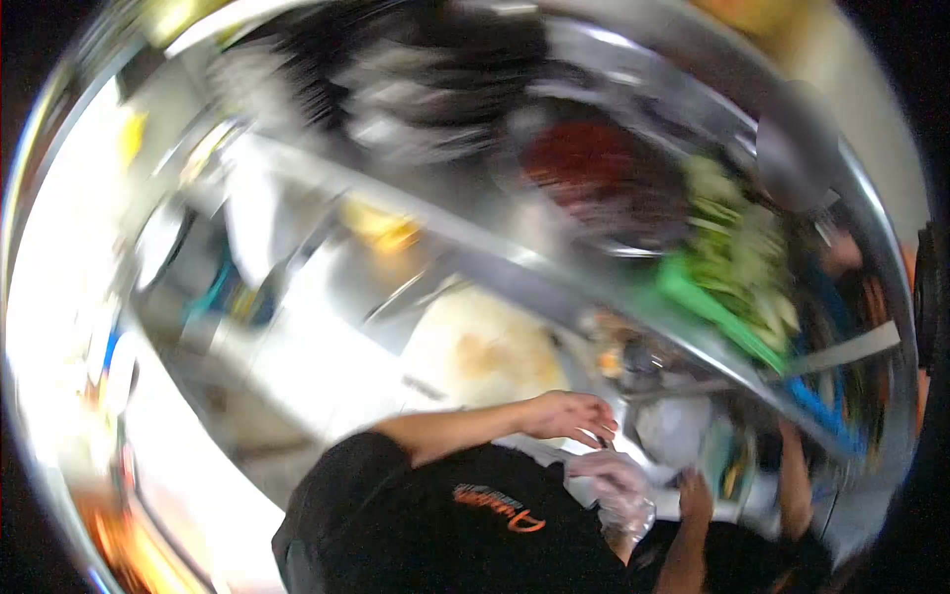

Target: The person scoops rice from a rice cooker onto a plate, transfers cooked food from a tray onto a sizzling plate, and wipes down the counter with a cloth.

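My left hand (pixel 569 416) is bare and reaches in from the left, its fingers curled together beside the gloved hand; a small dark thing shows at the fingertips, too blurred to name. My right hand (pixel 609 480) wears a clear plastic glove, bunched at the wrist, and is just below the left fingertips; motion smears its fingers. Beyond the left forearm lies a large pale round flat item (pixel 485 346) with brownish patches on the work surface. A whitish round thing (pixel 673 431) is to the right of my hands.
At the right, a co-worker's hand (pixel 696 498) and another bare arm (pixel 795 475) reach in. Along the raised metal shelf (pixel 475 238) are stacked dark and pale items (pixel 426 99), a bowl of red food (pixel 584 163) and a green tray (pixel 717 317) of cut greens. Yellow food (pixel 381 228) lies below the shelf.
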The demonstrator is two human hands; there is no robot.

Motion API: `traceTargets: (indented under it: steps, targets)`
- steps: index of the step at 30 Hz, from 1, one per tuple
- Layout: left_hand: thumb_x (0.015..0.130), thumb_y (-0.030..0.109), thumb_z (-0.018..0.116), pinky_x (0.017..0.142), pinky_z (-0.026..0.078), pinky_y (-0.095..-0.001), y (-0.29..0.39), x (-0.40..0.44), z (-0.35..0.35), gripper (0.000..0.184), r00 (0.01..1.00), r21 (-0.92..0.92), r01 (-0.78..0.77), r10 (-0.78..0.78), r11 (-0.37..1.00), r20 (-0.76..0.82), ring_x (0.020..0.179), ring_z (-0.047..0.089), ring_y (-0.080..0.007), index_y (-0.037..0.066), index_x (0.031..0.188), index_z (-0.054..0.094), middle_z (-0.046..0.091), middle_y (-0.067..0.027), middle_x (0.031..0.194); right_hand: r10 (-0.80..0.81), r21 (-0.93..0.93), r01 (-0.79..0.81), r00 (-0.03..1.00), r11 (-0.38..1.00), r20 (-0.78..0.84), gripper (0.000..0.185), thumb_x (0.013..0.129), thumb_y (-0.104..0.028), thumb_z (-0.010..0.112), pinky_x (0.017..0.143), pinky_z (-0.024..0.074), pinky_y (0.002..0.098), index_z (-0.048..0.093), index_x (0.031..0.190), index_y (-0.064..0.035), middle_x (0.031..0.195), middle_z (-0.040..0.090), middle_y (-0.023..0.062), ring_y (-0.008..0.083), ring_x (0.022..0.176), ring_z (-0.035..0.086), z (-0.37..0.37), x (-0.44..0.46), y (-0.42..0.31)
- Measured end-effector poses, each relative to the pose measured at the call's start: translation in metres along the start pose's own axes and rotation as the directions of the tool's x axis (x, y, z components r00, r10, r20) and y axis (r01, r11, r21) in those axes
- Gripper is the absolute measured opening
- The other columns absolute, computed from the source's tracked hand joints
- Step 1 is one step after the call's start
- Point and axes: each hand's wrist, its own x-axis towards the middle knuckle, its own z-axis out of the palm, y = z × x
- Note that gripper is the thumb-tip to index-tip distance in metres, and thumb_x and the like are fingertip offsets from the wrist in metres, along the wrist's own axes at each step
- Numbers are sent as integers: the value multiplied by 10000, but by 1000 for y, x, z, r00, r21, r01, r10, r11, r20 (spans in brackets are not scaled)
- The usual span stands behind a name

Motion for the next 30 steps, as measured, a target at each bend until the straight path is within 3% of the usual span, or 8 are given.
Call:
traceTargets:
  steps: [6, 14, 19, 22, 23, 24, 26, 30]
  targets:
    - [1016, 633, 325, 1081, 415, -467, -11, -56, 22, 702, 961, 138, -157, 183, 978, -207, 1355, 484, -292, 56, 1360, 529, 553, -152, 1405, -226, 901, 9, 969, 434, 100, 413, 911, -392, 671, 793, 532, 430, 633, 1136, -48, 1117, 606, 155, 301, 979, 599, -34, 43, 20]
    - [941, 765, 255, 1156, 335, -511, -14, -166, 89, 908, 764, 125, -580, 590, 805, -261, 1416, 406, -332, 37, 1451, 442, 462, -202, 1487, -798, 991, -46, 597, -128, -75, 267, 904, -376, 665, 626, 541, 402, 692, 1007, -131, 950, 664, 3, 189, 847, 628, 30, 118, -138]
    - [948, 751, 269, 1153, 345, -489, -19, -230, 72, 877, 657, 160, -683, 696, 712, -292, 1385, 449, -319, 59, 1458, 442, 492, -174, 1466, -978, 595, -803, 158, -47, 136, 293, 880, -429, 656, 575, 508, 392, 711, 975, -158, 929, 680, 17, 210, 778, 646, 157, 175, -122]
    - [974, 700, 356, 1096, 385, -426, -23, -263, 87, 753, 498, 102, -714, 605, 693, -621, 1289, 488, -209, 120, 1432, 504, 541, -49, 1417, -432, 494, -867, 471, -65, 769, 445, 938, -507, 581, 818, 497, 373, 682, 1138, -123, 1065, 682, 50, 257, 980, 630, 274, 164, 28]
    - [988, 655, 391, 1092, 389, -429, -35, -285, 64, 702, 398, 391, -761, 849, 518, -348, 1298, 486, -204, 117, 1420, 519, 550, -50, 1410, -144, 511, -858, 514, -58, 846, 426, 946, -481, 573, 827, 497, 375, 676, 1151, -122, 1081, 680, 49, 254, 988, 629, 310, 159, 73]
    - [1002, 611, 426, 1089, 394, -431, -47, -306, 41, 651, 241, 542, -812, 970, 217, -26, 1306, 484, -199, 113, 1408, 533, 559, -51, 1403, 60, 509, -860, 506, -43, 860, 408, 955, -455, 564, 836, 498, 377, 670, 1165, -121, 1097, 678, 48, 251, 995, 628, 333, 151, 109]
    - [1024, 555, 437, 1092, 398, -443, -45, -384, 42, 597, 289, 527, -619, 793, 582, -537, 1328, 486, -220, 107, 1409, 531, 567, -73, 1402, 320, 463, -886, 441, 6, 839, 375, 972, -403, 548, 855, 499, 380, 658, 1193, -119, 1129, 675, 47, 245, 1011, 626, 361, 138, 167]
    - [1062, 466, 400, 1107, 393, -441, -51, -537, 147, 538, 360, 515, -730, 893, 449, -269, 1330, 508, -242, 85, 1429, 498, 562, -120, 1418, 473, 388, -913, 398, 122, 786, 324, 1007, -298, 514, 892, 500, 388, 634, 1248, -116, 1193, 667, 45, 233, 1042, 621, 404, 156, 196]
